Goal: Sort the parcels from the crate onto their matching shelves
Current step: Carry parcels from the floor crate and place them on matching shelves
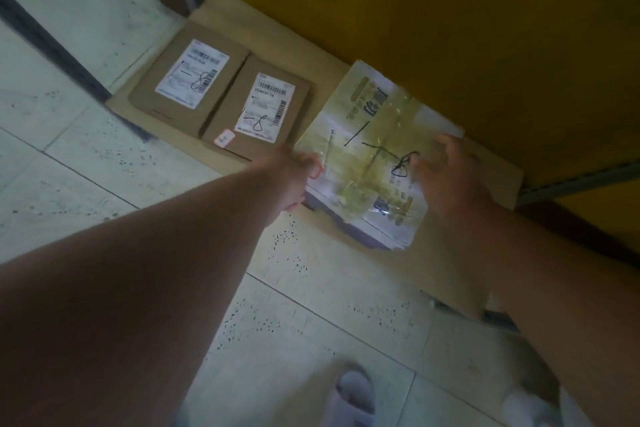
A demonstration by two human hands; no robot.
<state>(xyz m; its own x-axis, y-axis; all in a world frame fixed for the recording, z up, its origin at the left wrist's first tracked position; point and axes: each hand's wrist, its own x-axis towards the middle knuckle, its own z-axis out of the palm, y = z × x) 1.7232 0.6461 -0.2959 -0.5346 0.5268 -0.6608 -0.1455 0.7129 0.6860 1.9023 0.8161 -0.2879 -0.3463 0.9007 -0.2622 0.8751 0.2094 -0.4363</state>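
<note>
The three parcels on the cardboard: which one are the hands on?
The green-printed parcel, rightmost under the yellow shelf. Left hand and right hand are at its sides; both brown boxes lie untouched.

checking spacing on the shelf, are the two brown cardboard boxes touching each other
Touching: the head view shows the left box and right box pressed side by side, no gap along their shared edge.
</note>
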